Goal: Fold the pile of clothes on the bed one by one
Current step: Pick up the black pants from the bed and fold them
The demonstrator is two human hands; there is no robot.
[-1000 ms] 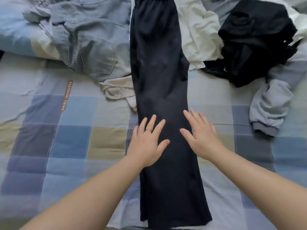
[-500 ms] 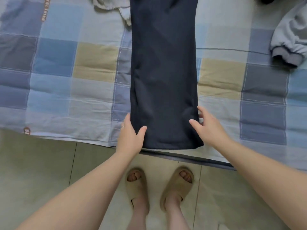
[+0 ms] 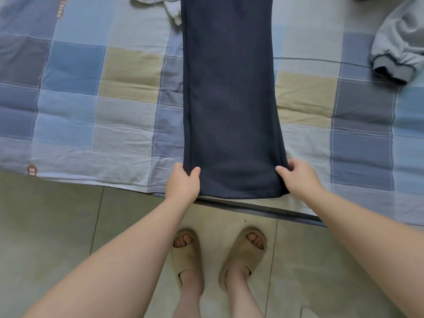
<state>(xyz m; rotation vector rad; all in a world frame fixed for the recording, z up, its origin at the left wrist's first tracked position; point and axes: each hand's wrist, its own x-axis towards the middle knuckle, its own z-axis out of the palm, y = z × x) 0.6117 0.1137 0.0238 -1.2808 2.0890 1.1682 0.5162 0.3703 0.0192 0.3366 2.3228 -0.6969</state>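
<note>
Setting: a bed spread with a checked quilt (image 3: 128, 92) of blue, grey and tan squares. Below its near edge is a pale tiled floor (image 3: 57, 226), where the person stands in tan open-toed slippers (image 3: 187, 255).
Task's thing: a pair of long dark navy trousers (image 3: 229, 99) in soft matt cloth lies flat and lengthways down the quilt. The hem is at the bed's near edge and the waist end runs out of view at the top.
Left hand: the left hand (image 3: 182, 183) grips the left hem corner, thumb on top of the cloth and fingers tucked beneath.
Right hand: the right hand (image 3: 296, 177) pinches the right hem corner, thumb on top and fingers curled round the side edge.
Other clothes: a pale grey sweatshirt sleeve with a darker ribbed cuff (image 3: 399, 42) lies well apart on the right. A crumpled cream garment (image 3: 169, 5) touches the trousers' left edge near the top (the rest of the pile is out of view).
Handling: the cloth looks limp and light, with no stiffness of its own. It will likely sag between the hands and drag on the quilt rather than slide freely.
Where to hold: the two hem corners, as now. An even hold on both should keep the hem straight when it is lifted.
Step in hand: probably lifting the hem to carry it up over the legs for the first crosswise fold.
Risk: a lopsided pull could skew the edges or snag the cream garment.
</note>
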